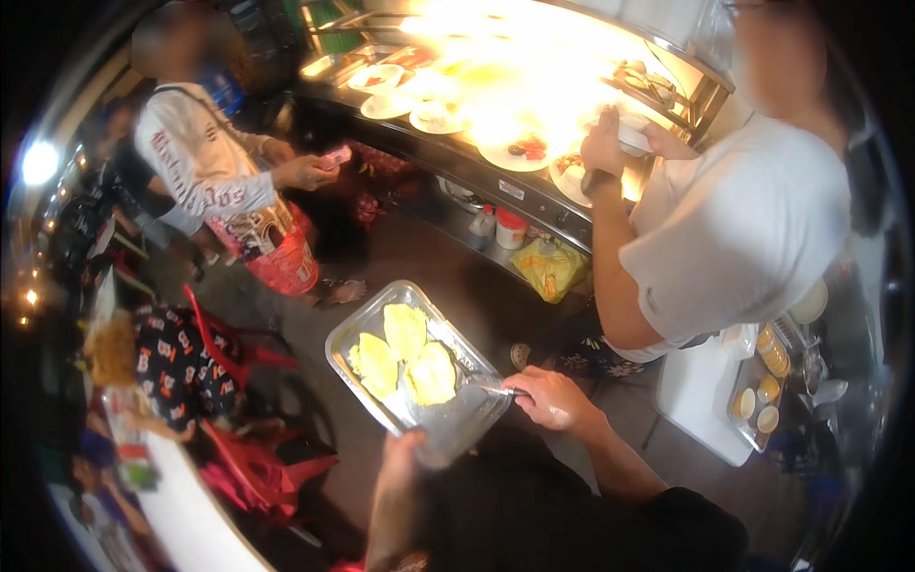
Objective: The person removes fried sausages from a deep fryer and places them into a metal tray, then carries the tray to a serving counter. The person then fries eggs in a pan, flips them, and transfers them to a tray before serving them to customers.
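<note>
My left hand [402, 454] grips the near edge of a rectangular metal tray [468, 422], thumb over the rim. Several yellow, flat pieces of food [405, 332], possibly omelettes, lie in the tray's far and left part. My right hand [556, 399] is closed around the dark handle of a metal serving utensil [493, 388]. The utensil reaches over the tray's right rim, and its far end is beside the nearest yellow piece; whether it is a spoon or a spatula I cannot tell.
A brightly lit food counter [422, 143] with plates of food [525, 150] runs across the back. A person in a white shirt [743, 236] stands at right, holding a white container. Another person [214, 164] stands at left. Red plastic chairs [250, 457] and a white table [193, 500] are at lower left.
</note>
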Motion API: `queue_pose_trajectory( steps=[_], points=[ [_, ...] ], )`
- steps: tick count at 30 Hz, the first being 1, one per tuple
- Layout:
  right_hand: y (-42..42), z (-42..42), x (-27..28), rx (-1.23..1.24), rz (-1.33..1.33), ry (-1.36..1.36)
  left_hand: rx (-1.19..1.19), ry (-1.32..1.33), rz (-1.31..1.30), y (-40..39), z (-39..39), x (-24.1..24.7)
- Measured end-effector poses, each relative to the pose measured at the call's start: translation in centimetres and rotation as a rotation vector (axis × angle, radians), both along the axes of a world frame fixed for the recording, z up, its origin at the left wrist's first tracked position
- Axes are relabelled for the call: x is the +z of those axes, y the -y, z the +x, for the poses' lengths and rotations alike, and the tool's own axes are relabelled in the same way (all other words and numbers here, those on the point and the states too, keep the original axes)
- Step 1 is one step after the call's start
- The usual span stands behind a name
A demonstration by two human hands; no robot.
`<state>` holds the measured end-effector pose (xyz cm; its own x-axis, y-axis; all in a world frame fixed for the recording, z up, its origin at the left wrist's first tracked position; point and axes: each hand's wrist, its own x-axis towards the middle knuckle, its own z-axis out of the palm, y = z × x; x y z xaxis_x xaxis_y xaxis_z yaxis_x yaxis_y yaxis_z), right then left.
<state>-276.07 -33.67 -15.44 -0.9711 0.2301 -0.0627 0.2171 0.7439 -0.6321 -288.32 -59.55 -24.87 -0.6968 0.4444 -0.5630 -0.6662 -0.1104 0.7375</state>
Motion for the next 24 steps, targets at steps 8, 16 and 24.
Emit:
queue_pose_trajectory(
  steps=[8,16,24],
  points=[
    [-1.6,-9.1,-0.7,-0.351,-0.017,-0.055,-0.406,-0.051,0.182,-5.5,-15.7,-8.0],
    [-1.7,-17.1,-0.7,-0.759,-0.138,-0.136,-0.65,-0.006,0.137,-14.0,-27.9,-5.0],
    [-0.7,-22.1,-1.4,-1.059,-0.155,-0.33,-0.916,0.028,0.273,-20.3,-36.0,-2.6]
  ],
)
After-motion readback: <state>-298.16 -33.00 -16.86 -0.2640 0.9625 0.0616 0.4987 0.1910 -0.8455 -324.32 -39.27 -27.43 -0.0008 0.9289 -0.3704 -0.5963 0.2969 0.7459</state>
